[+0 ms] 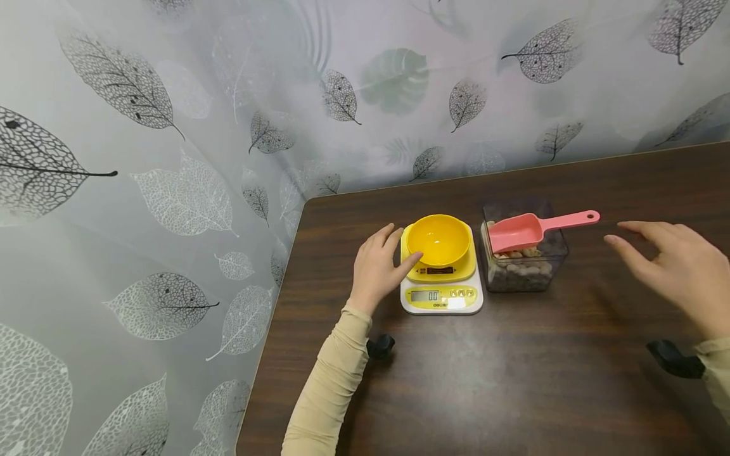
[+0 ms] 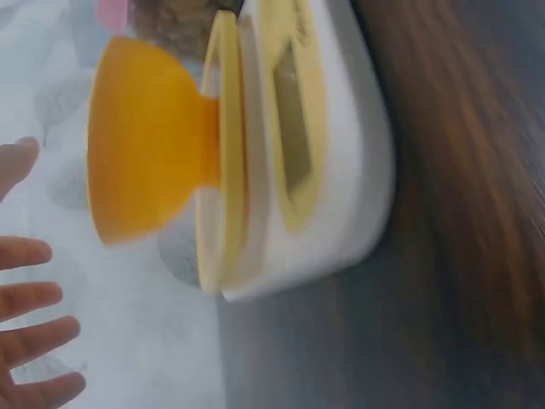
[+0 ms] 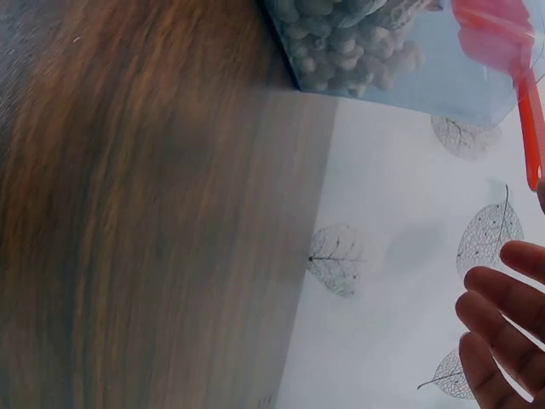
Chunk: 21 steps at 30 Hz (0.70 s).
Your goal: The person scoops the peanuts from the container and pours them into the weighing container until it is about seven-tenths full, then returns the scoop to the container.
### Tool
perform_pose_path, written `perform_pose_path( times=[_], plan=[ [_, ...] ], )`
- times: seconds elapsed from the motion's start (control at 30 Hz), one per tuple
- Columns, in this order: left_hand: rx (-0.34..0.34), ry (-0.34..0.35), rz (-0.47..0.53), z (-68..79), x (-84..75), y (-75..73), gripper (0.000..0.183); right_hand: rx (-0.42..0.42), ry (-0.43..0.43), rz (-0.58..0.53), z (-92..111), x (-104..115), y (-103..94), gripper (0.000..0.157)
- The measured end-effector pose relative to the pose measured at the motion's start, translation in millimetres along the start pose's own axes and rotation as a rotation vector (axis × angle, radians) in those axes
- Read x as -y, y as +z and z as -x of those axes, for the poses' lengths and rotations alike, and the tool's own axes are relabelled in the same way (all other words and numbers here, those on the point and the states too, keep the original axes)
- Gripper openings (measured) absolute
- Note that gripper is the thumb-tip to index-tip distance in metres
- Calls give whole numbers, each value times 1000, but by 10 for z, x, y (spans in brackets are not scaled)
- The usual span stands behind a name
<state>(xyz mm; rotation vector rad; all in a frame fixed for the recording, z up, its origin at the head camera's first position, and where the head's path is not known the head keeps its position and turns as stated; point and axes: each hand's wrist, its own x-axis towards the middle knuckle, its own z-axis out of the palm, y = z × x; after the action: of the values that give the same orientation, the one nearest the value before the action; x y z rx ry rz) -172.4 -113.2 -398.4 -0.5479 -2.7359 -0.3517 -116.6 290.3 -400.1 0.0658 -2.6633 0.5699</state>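
A yellow bowl (image 1: 438, 238) stands on the platform of a yellow-and-white kitchen scale (image 1: 422, 309), whose display reads 0.0. My left hand (image 1: 377, 267) is beside the bowl, fingers spread; the left wrist view shows a gap between the fingers (image 2: 34, 341) and the bowl (image 2: 140, 141). Right of the scale is a clear plastic box (image 1: 556, 250) of pale, lumpy pieces that look like unshelled peanuts (image 1: 521, 269). Across its top lies a pink scoop (image 1: 519, 232), handle pointing right. My right hand (image 1: 678, 266) hovers past the handle's end, holding nothing, fingers extended.
The dark wooden table (image 1: 485, 392) meets a leaf-patterned covering (image 1: 399, 95) at the back and left. A black strap-like piece (image 1: 381, 346) sticks out at the left wrist, and another (image 1: 675, 359) at the right.
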Motion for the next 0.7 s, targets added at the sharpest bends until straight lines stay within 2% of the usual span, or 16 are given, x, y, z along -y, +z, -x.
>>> perform_pose_path(
  times=[0.33,0.5,0.7],
  plan=[
    [25,80,2,-160,-311,54,57,-155,-9,-98,-47,123,51,39],
    [37,123,43,-225,-473,107,56,-135,34,-129,-86,158,95,42],
    [113,112,205,-289,-678,151,61,-43,191,-242,-121,202,132,50]
  ],
)
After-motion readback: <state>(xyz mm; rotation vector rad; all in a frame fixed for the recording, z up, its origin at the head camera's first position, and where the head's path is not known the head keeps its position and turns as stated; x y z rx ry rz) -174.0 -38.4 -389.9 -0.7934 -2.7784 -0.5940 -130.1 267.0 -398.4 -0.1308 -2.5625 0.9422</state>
